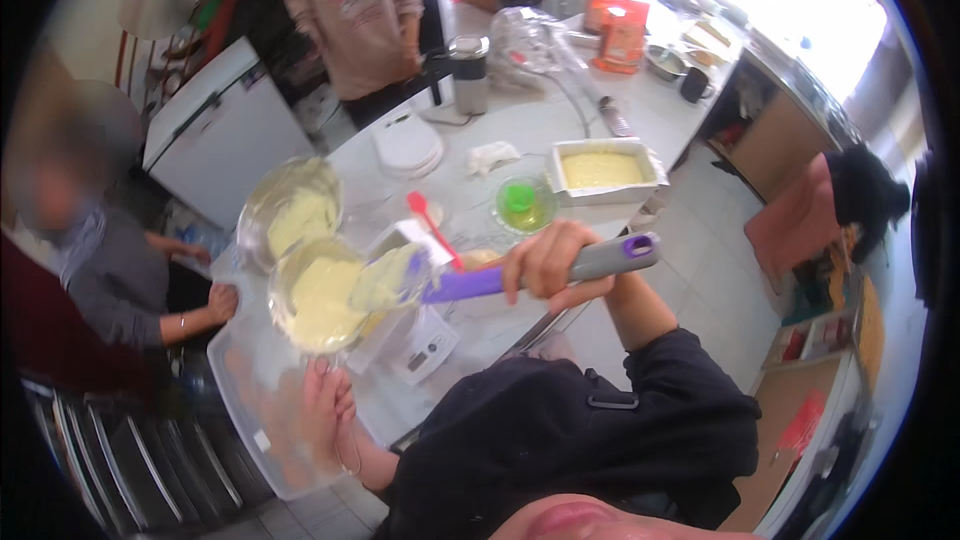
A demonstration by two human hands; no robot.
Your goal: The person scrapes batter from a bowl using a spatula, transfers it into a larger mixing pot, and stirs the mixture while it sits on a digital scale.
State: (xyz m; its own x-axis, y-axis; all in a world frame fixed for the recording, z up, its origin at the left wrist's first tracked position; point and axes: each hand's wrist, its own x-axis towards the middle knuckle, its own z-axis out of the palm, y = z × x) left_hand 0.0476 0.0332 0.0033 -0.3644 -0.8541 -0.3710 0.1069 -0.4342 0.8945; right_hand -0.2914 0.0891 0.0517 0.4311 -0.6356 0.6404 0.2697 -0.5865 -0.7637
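My left hand (328, 402) is closed on the near rim of a metal bowl (283, 312) of smooth pale yellow batter. The bowl looks tilted toward a paper-lined loaf tin (408, 232), partly hidden beneath it and the tool. My right hand (553, 268) grips the purple and grey handle of a spatula (470, 285). Its batter-coated head is at the bowl's right edge; its exact shape is hard to make out. Below the tin, a white kitchen scale (430, 352) shows partly. Behind stands a larger metal bowl (255, 208) with more batter.
A filled lined loaf tin (655, 172), a glass bowl (545, 220) with a green item and a red spatula (430, 225) are on the table. A clear plastic bin (235, 390) stands at left. One person (120, 260) is at left; another (355, 20) stands at the far side.
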